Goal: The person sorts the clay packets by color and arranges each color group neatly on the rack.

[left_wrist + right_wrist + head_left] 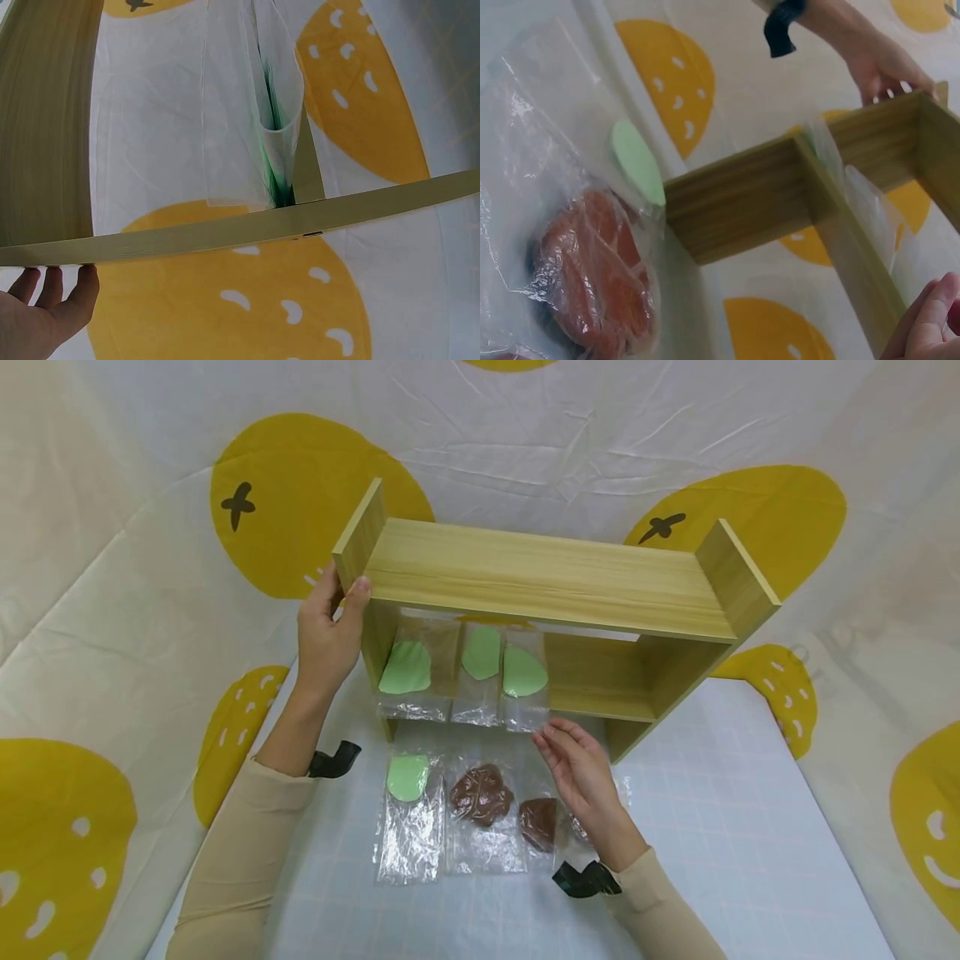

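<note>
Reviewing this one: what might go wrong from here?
The three bags on the shelf reach over its front edge, so one might slip off. The right hand, by a corner of the rightmost bag, could nudge it askew. The left hand grips the shelf's side panel; an uneven pull might tip the shelf.

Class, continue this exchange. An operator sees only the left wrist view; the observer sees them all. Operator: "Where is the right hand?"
Observer: The right hand has its fingertips at the lower edge of the rightmost bag on the shelf unit.
Operator: How many bags are on the unit?
Observer: Three shelved bags, side by side.
Operator: And in front?
Observer: In the head view, a green piece lies bagged, left of bagged brown pieces.
</note>
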Available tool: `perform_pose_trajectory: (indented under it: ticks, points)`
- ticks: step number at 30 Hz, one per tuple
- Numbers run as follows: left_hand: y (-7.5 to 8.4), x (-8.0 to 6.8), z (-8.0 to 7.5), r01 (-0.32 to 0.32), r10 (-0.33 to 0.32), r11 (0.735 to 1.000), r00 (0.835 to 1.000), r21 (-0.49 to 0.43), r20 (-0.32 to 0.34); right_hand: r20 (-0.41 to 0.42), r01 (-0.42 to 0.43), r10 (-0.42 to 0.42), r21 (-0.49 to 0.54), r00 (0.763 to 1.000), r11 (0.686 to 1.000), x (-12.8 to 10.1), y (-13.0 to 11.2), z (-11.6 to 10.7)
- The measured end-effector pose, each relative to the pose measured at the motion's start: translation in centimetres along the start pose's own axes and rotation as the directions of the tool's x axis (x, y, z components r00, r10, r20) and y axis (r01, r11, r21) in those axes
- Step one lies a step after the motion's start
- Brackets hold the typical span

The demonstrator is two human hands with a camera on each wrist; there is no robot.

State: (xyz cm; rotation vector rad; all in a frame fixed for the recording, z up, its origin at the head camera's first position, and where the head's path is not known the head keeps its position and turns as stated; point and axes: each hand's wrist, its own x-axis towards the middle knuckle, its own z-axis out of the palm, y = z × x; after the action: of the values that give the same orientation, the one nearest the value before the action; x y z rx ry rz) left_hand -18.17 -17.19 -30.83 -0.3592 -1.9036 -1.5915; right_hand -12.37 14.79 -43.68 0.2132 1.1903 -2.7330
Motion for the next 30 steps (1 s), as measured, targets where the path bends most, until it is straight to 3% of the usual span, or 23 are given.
perform_pose_trajectory:
  ticks: [5,22,26,30]
  points:
    - [-1.4,0.2,-0.1,0.003,-0.003,1.000,1.000,-0.008,0.004,-0.007,-0.002,0.002,0.007,1.000,1.000,0.0,0.0,0.1]
    - [-1.4,0.1,-0.3,0.023,-0.023,1.000,1.000,-0.009,0.006,0.000,-0.005,0.005,-0.016,1.000,1.000,-0.3,0.1,-0.2]
    - [-0.9,0.0,-0.1,0.025,-0.025,1.000,1.000,-0.005,0.006,0.016,-0.015,0.016,-0.079,1.000,0.997,-1.0,0.7,-0.8]
    - [0.9,-0.2,0.0,0.023,-0.023,1.000,1.000,-0.010,0.007,0.045,-0.076,0.084,-0.161,0.995,0.984,-1.6,1.9,-1.4]
